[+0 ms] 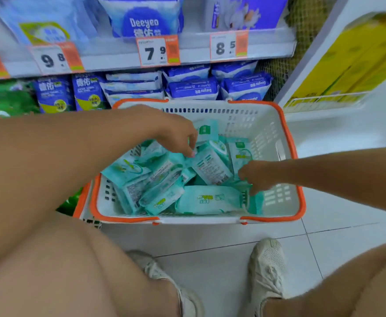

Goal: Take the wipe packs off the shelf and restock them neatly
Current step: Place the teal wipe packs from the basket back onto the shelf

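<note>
— Head view was all we had, wasn't it? How far along was the job?

— About halfway, I'd judge. The teal wipe packs [207, 200] were off the shelf and lay jumbled in the white basket [276, 133] with the orange rim, which stood on the floor tiles in front of the lower shelf [187, 88]. Getting them back in neat rows was all left to do.

— And the hands?

— Both were down in the basket. The left hand [176, 133] had its fingers curled down, tips pinching the edge of one pack [204, 130] near the far side. The right hand [257, 176] was curled at the near right corner, seemingly gripping the end of a pack there, though its fingers were turned away, so I couldn't tell for sure.

— How did the packs look?

— Soft, flat pouches, glossy teal, some face up with a green label, some showing the white printed back. They lay at every angle, overlapping. Blue packs [193, 90] filled the shelf behind.
</note>
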`<state>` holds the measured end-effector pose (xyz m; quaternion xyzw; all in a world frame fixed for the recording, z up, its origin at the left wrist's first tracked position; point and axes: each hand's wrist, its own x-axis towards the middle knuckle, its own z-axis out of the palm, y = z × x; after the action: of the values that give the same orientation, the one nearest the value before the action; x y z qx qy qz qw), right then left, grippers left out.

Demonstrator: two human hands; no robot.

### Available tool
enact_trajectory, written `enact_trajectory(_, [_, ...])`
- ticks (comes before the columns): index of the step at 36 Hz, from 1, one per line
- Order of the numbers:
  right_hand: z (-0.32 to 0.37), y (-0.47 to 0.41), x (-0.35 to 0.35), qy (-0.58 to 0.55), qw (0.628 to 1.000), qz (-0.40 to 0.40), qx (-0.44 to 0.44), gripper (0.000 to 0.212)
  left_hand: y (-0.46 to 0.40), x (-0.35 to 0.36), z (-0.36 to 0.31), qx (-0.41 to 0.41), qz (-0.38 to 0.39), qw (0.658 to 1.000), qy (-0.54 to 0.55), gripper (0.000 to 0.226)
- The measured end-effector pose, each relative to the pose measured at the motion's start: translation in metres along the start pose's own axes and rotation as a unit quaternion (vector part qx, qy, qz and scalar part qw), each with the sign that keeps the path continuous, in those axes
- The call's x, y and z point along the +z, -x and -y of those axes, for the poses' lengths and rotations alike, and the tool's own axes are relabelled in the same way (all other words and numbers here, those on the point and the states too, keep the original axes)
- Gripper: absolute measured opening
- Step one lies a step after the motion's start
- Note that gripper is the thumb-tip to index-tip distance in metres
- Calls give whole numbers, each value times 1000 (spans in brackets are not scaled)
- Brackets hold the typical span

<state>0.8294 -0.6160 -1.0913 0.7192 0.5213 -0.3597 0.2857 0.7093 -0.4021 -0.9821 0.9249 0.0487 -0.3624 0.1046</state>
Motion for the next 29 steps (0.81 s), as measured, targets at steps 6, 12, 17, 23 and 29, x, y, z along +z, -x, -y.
enact_trajectory(6, [29,-22,60,-19,994,-38,97,49,-16,63,-7,37,52,998,7,44])
enact_trajectory(12, [22,-23,40,-117,990,-19,79,19,-14,33,-12,58,-4,998,-20,47])
enact_trajectory(17, [23,-12,20,-61,998,-14,20,17,8,6,0,59,13,998,-28,45])
enact_trajectory(23, [21,50,-71,-329,918,-222,10,12,27,-27,32,23,27,999,25,68])
enact_trajectory(29, [-27,127,-142,-433,861,-264,23,15,39,-48,66,12,37,971,235,124])
